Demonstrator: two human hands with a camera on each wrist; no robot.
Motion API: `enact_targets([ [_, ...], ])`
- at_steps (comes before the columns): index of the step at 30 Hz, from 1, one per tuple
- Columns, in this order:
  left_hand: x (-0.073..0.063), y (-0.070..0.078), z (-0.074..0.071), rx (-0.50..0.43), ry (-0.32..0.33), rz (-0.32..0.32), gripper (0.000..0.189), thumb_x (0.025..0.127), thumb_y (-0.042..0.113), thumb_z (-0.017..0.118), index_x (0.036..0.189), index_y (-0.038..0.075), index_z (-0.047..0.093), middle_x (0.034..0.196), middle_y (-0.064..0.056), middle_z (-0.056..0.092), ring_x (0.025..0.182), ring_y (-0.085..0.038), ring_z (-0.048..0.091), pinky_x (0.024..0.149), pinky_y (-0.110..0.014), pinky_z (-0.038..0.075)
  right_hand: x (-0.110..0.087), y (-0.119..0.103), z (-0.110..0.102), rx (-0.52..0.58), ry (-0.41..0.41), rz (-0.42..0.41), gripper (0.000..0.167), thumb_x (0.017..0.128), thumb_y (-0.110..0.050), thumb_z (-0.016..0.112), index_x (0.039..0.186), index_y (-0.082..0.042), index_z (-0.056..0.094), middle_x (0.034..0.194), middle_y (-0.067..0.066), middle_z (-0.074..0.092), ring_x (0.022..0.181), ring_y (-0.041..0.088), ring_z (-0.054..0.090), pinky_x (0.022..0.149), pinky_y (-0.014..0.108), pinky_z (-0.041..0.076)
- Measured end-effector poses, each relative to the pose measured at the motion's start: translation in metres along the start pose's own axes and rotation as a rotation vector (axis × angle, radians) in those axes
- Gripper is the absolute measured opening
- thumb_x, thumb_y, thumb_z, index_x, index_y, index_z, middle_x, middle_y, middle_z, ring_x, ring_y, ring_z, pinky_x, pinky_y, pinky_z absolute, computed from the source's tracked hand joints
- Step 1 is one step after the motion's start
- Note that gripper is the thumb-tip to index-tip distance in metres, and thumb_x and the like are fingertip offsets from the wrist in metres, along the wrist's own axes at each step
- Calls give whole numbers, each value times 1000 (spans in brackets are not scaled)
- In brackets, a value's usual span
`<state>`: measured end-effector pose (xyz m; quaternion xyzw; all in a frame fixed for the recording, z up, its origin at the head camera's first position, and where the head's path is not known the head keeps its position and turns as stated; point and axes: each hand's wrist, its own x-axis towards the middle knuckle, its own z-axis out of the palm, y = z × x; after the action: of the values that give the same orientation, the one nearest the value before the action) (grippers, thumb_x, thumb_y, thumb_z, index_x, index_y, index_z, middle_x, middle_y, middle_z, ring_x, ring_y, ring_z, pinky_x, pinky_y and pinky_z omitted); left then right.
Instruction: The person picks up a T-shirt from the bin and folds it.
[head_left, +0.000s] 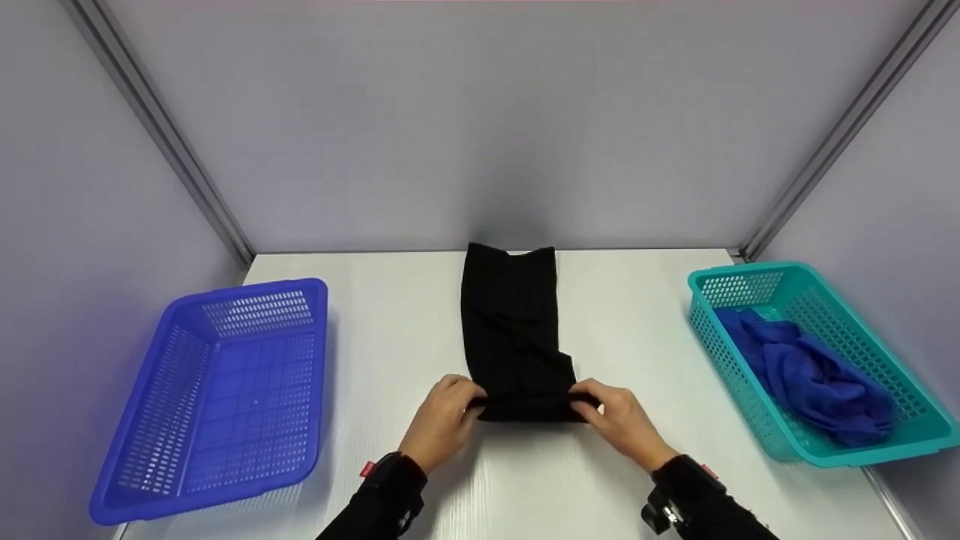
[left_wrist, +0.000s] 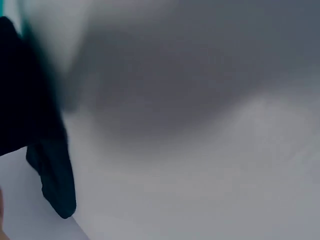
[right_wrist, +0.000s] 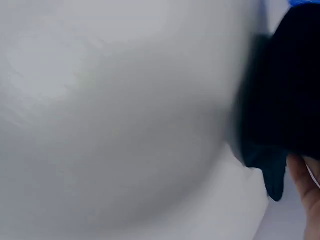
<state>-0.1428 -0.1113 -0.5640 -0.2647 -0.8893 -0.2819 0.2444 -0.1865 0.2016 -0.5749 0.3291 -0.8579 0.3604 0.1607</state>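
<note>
A piece of black clothing lies in a long strip on the table, its far end close to the back wall. Its exact kind cannot be told. The near end is lifted into a raised edge. My left hand pinches this edge at its left corner, and my right hand pinches the right corner between thumb and fingers. In the left wrist view the dark cloth hangs at the left. The right wrist view shows the cloth over the fingers.
On the left stands a blue plastic basket with nothing in it. A teal basket on the right holds crumpled blue cloth. Grey panels wall the white table at the back and sides.
</note>
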Motion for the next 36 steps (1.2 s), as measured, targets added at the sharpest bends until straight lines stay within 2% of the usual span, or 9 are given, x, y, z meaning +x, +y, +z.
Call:
enact_targets([
  [5,10,11,-14,-256,-104,-173,20,94,-6,69,110,6,66,123,-9,74,126,-27,67,106,-42,55,11,-8,-24,95,-33,-2,19,89,-2,80,101,-15,75,92,-1,79,80,2,67,67,24,54],
  [9,19,16,-25,-444,-174,-240,18,95,-4,60,107,9,59,107,-4,78,92,-13,70,87,-32,57,18,-18,-37,161,-77,-23,20,91,1,78,101,-16,76,90,-4,78,79,0,65,69,16,51],
  [12,23,19,-31,-538,-223,-256,13,98,0,59,106,10,55,91,-8,75,68,-5,52,68,-24,47,21,-24,-44,213,-122,-14,20,92,3,75,102,-15,76,92,-3,79,82,0,67,71,16,53],
  [18,26,22,-42,-620,-335,-277,13,102,1,60,112,9,63,99,-11,75,76,-7,58,74,-23,49,24,-28,-53,314,-212,42,16,97,2,71,105,-11,76,95,5,79,79,0,64,68,20,55],
  [23,30,25,-50,-656,-493,-320,19,102,6,63,119,11,71,102,-1,72,87,-7,60,84,-24,50,27,-30,-60,395,-345,152,9,100,-6,70,106,-10,76,95,3,77,79,1,63,69,22,54],
  [26,33,25,-52,-710,-589,-369,19,101,8,64,118,11,73,96,2,68,81,-6,60,75,-23,52,31,-30,-63,444,-449,258,9,101,-12,70,107,-10,76,93,1,74,75,3,62,66,22,53],
  [30,39,18,-47,-649,-574,-391,20,100,8,65,118,8,74,103,-1,72,83,-8,61,78,-27,54,41,-27,-60,366,-465,310,11,101,-15,71,108,-9,76,93,2,73,72,3,59,64,23,52],
  [33,45,11,-40,-479,-481,-368,20,100,5,64,119,4,73,114,-9,76,94,-15,65,90,-37,56,50,-23,-52,186,-365,270,8,99,-13,73,105,-10,76,94,2,76,73,4,60,66,25,54],
  [36,52,5,-32,-344,-423,-362,21,100,0,62,119,1,72,115,-16,76,97,-25,71,91,-48,58,61,-20,-43,12,-280,225,5,97,-8,74,101,-10,76,95,3,78,77,11,67,71,33,57],
])
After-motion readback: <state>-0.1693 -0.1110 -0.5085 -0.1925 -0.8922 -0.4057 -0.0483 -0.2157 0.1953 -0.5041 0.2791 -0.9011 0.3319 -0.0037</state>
